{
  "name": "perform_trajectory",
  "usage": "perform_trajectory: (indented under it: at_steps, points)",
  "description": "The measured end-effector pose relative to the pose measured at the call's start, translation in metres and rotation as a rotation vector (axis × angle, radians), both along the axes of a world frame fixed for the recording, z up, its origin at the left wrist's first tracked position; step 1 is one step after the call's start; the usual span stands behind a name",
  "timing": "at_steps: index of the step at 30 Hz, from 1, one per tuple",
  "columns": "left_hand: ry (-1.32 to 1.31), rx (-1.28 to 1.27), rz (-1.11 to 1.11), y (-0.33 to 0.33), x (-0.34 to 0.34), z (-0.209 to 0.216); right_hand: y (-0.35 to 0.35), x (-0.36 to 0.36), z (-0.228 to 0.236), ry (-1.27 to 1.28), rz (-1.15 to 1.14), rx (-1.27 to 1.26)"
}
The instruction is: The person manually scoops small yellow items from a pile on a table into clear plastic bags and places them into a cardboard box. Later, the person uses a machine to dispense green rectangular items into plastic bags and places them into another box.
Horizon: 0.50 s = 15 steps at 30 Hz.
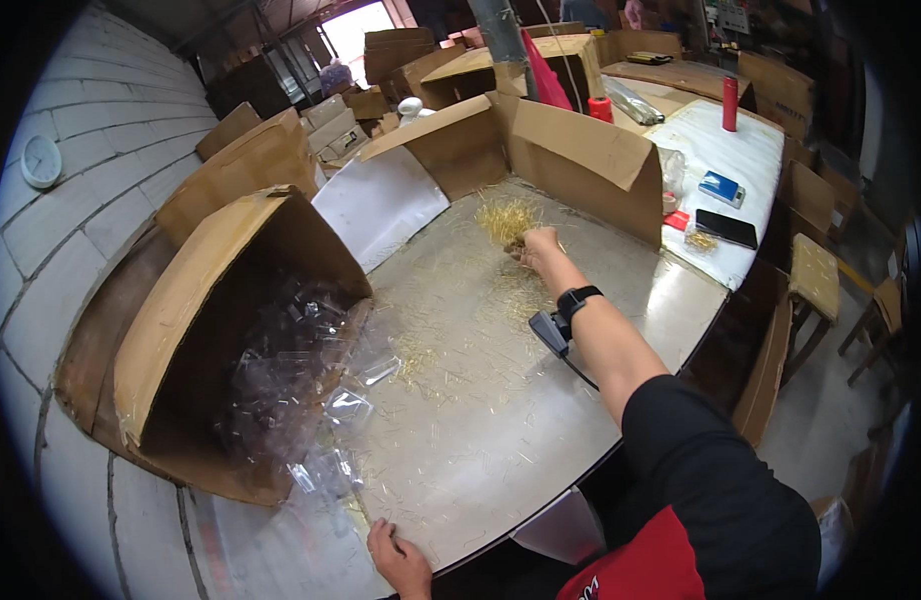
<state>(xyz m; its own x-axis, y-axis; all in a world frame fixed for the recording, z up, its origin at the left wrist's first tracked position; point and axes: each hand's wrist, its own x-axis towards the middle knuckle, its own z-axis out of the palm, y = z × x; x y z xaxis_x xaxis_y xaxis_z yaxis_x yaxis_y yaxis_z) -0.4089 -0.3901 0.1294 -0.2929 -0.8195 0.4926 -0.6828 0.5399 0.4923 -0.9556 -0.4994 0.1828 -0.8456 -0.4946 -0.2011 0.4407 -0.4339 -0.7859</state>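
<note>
My right hand [537, 248] reaches out across the grey tabletop [481, 430], fingers curled at the near side of a heap of thin gold-coloured wire pieces [508, 218]. It seems closed on some of these pieces, though the fingertips are partly hidden. More pieces lie scattered over the table surface. Down at the table's near left corner, my left hand [401, 562] rests on the edge with its thumb apart from the fingers, holding nothing. A dark watch-like band [579, 300] and a small black device [551, 332] sit at my right wrist.
A tipped cardboard box [201, 300] at the left spills clear plastic cases [311, 385] onto the table. Upright cardboard flaps [586, 160] wall the far side. To the right, a white-covered surface [721, 150] carries a black phone [727, 228], a blue box [722, 187] and a red cylinder [730, 104].
</note>
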Motion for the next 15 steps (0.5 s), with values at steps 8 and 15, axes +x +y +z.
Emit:
perform_trajectory:
  at_steps: [8,15]
  points:
    - [0.015,-0.012,-0.007,-0.005,0.004,-0.007,0.051,-0.004,0.018,0.093,0.090,0.105]
    - [0.028,0.043,0.017,-0.007,0.012,-0.011,0.123,0.005,0.047,0.353,0.163,0.011]
